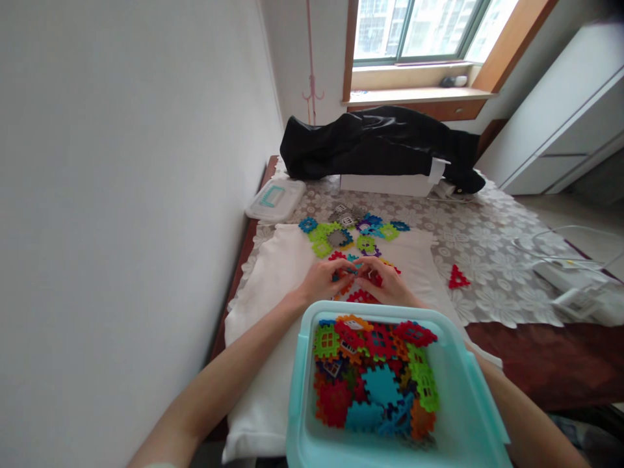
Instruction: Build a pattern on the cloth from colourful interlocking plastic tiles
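Note:
My left hand [325, 281] and my right hand [386, 283] meet over a white cloth [277, 279], fingers pinched together on small interlocking plastic tiles [355, 268]. Red and orange tiles lie under and around the hands. Beyond them a cluster of green, blue, grey and purple tiles [351, 233] is spread on the cloth. In front of me a light blue plastic bin [458, 403] holds several loose tiles [375, 383] in red, green, blue and orange. The bin hides my right wrist.
A single red triangle tile [458, 278] lies on the lace tablecloth [487, 260] to the right. A clear lid [275, 199] sits at the back left by the wall. A black garment [380, 148] over a white box covers the far end. A power strip and cables [570, 279] lie right.

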A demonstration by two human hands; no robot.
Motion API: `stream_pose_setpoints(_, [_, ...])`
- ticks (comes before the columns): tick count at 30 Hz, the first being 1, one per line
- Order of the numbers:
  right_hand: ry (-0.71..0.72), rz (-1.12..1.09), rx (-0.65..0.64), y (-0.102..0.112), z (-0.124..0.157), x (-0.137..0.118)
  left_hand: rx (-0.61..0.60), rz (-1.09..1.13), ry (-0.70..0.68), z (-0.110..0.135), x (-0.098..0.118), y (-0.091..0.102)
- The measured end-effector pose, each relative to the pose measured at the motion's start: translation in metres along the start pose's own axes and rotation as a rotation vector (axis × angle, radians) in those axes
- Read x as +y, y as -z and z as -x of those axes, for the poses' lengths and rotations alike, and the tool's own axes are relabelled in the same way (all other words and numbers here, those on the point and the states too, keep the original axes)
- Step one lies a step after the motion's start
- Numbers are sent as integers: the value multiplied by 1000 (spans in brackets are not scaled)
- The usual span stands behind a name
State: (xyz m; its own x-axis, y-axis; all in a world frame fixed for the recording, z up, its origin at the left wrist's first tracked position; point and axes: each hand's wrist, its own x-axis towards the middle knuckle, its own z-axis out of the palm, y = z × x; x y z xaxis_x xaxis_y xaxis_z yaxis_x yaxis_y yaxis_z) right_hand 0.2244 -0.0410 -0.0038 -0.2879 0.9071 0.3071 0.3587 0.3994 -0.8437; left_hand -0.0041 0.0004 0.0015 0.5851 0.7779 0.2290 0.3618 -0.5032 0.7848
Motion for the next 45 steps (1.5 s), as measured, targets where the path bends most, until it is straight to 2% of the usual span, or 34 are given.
stream_pose_setpoints(8, [-79, 136, -25, 1, -1, -4, 1, 33, -28, 1, -1, -1])
stream_pose_setpoints(14, [-27, 255, -17, 5, -2, -1, -9, 42, -43, 1, 2, -1])
stream_pose_setpoints(32, [101, 251, 13, 6, -2, 3, -17, 52, -13, 1, 4, -1])
stream_pose_setpoints(38, [63, 69, 58, 4, -4, 2, -6, 54, -27, 1, 4, -1])
stream_pose_setpoints(45, [-77, -153, 5, 9, -5, -5, -30, 75, -18, 1, 3, -2])
